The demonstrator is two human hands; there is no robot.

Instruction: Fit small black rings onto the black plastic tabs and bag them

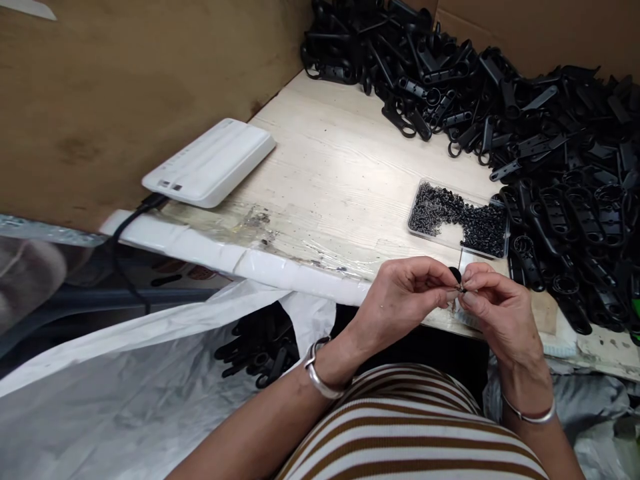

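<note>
My left hand (pixel 400 300) is closed in a pinch at the table's front edge. A small black part with a rounded end (pixel 455 275) pokes up at its fingertips. My right hand (pixel 503 310) meets it from the other side, thumb and fingers pinched on a tiny metallic piece (pixel 461 289), perhaps a spring or screw. The fingertips nearly touch and partly hide both pieces. Just beyond them lies a clear plastic box (pixel 417 231) with two heaps: small dark metallic pieces (pixel 436 203) on the left, small black pieces (pixel 484 228) on the right.
A large pile of black plastic handle-like parts (pixel 520 113) covers the back and right of the table (pixel 330 153). At left, a white power bank (pixel 210 163) has a black cable (pixel 120 233) hanging over the edge. Below, a white bag (pixel 125 393) holds more black parts (pixel 263 347).
</note>
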